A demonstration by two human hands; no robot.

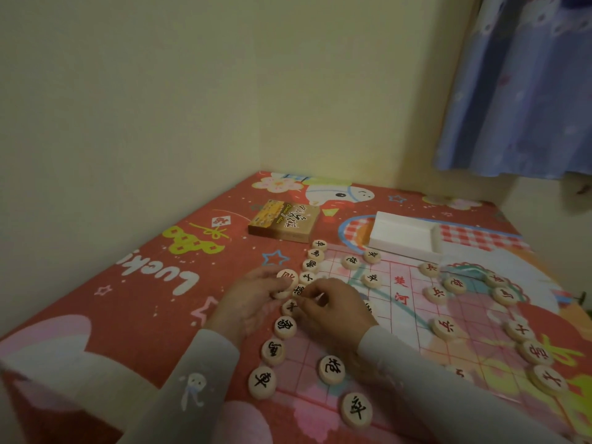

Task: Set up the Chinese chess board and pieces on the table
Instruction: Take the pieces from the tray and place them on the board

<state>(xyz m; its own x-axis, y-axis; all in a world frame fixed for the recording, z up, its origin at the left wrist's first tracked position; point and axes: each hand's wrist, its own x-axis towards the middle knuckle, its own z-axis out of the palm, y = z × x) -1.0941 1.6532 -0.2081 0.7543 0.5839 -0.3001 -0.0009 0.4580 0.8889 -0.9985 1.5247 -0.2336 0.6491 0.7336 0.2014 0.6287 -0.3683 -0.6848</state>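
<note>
A pink gridded paper chess board lies on the red cartoon-print desk. The left hand holds spare round wooden pieces as stock; the right hand's fingers pinch a black-marked disc into the back row.

round wooden pieces in rows on translucent gridded board
</note>
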